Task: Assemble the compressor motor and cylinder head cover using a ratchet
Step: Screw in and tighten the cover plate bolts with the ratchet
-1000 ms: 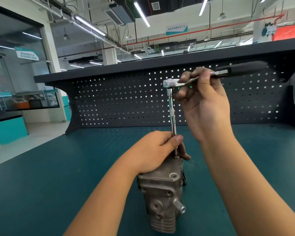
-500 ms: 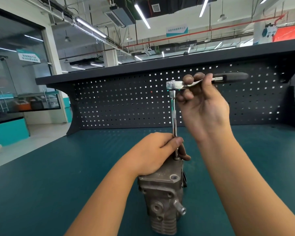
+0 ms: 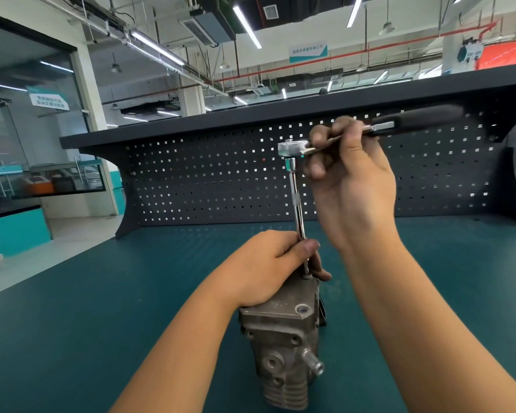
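A grey cast-metal compressor body point(image 3: 283, 338) with a finned cylinder head cover stands on the green bench mat. A chrome ratchet point(image 3: 292, 149) with a black handle sits atop a long extension bar point(image 3: 298, 210), which stands upright on a bolt at the body's top right corner. My left hand point(image 3: 268, 263) grips the top of the body, and its thumb and fingers steady the lower end of the bar. My right hand point(image 3: 352, 180) holds the ratchet shaft just behind its head, with the handle pointing right.
A dark pegboard back panel point(image 3: 221, 180) with a shelf on top closes the far side of the bench. The green mat point(image 3: 102, 293) spreads left and right of the compressor. A workshop floor and glass partition lie to the left.
The ratchet handle swung away from me and then back out to the right. My left hand and the compressor stayed put.
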Demonstrator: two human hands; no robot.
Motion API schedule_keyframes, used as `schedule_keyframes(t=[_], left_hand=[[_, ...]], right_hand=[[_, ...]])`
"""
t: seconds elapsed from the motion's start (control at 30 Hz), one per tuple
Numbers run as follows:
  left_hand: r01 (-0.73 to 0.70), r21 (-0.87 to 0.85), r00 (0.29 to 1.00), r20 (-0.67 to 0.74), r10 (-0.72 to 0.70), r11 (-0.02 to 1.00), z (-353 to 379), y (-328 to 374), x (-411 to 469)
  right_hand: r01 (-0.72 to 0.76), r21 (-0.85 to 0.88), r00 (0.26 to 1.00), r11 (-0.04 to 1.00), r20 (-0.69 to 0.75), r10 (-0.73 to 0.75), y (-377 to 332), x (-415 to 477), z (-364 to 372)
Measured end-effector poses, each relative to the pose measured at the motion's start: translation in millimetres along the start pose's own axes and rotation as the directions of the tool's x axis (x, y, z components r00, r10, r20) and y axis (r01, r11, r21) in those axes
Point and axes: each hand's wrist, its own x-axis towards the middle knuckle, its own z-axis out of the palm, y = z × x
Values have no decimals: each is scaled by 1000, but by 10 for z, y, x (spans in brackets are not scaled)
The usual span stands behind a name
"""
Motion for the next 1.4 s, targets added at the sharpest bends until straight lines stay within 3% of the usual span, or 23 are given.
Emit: schedule_keyframes(t=[0.1, 0.2, 0.3, 0.37, 0.4, 0.43, 0.5, 0.57, 0.6, 0.63, 0.7, 0.73, 0.8, 0.87, 0.9, 0.93, 1.0, 1.07, 1.13, 1.17, 1.23, 1.3, 1.4], left_hand=[[4, 12, 1000, 1, -4, 1000, -10, 4, 0], [11, -17, 1000, -9, -12, 1000, -16, 8, 0], [-19, 15, 999, -34, 20, 1000, -7, 38, -9], [-32, 34, 999, -38, 34, 999, -11, 48, -12], [-34, 39, 999, -36, 36, 999, -13, 47, -12], [-32, 38, 999, -30, 33, 999, -13, 40, -6], [-21, 25, 1000, -10, 22, 999, -1, 28, 2], [-18, 23, 1000, -2, 18, 1000, 10, 13, 7], [-15, 19, 1000, 1, 15, 1000, 12, 10, 9], [-9, 11, 1000, 4, 9, 1000, 9, 10, 12], [4, -14, 1000, 10, -4, 1000, 0, 5, 24], [7, -27, 1000, 11, -6, 1000, -4, 3, 27], [-3, -34, 1000, -4, 3, 999, -5, 12, 22], [-13, -28, 1000, -27, 12, 1000, -4, 18, 13], [-16, -17, 999, -32, 16, 1000, -4, 17, 10], [-16, 0, 999, -34, 16, 1000, -2, 17, 8], [-8, 13, 1000, -24, 8, 1000, 5, 11, 4], [4, 5, 1000, -4, -4, 1000, 13, 9, 8], [10, 2, 1000, 6, -10, 1000, 13, 11, 5], [14, -4, 1000, 6, -14, 1000, 9, 9, 5], [24, -29, 1000, 5, -24, 999, 2, 6, 2], [16, -34, 1000, -7, -16, 999, -7, 17, -5], [-14, -15, 999, -30, 14, 1000, -16, 34, -17]], right_hand=[[-157, 178, 986, 971, -23, 164, -30, 69, -48], [197, -287, 980, 937, 49, -191, 8, -9, -15], [571, -634, 811, 522, 338, -477, 78, -91, 31], [633, -687, 739, 357, 400, -541, 105, -103, 26], [590, -687, 777, 424, 339, -531, 104, -93, 16], [487, -635, 857, 600, 214, -469, 83, -76, 15], [171, -285, 980, 943, -52, -193, 28, -9, -8], [-88, 94, 983, 992, -154, 101, -12, 71, -74], [-133, 165, 973, 977, -167, 161, -14, 93, -99], [-128, 149, 974, 981, -168, 153, -13, 98, -108], [55, -165, 990, 985, -118, -75, -7, 65, -88], [221, -394, 969, 892, -15, -246, 7, 29, -60], [492, -682, 854, 541, 255, -454, 41, -19, -20], [594, -755, 749, 279, 391, -535, 82, -53, -7], [601, -760, 734, 248, 402, -547, 98, -74, 3], [583, -752, 759, 306, 370, -536, 101, -88, 6], [427, -594, 893, 681, 161, -420, 69, -93, 28], [130, -161, 983, 978, -105, -148, 6, -43, 42], [-47, 149, 974, 988, -213, 79, -34, 19, 7], [-62, 164, 973, 985, -211, 96, -41, 33, -4], [57, -93, 991, 994, -118, -67, -54, 1, 6], [345, -493, 936, 798, 124, -328, -5, -70, 48], [566, -760, 789, 319, 387, -478, 73, -107, 87]])
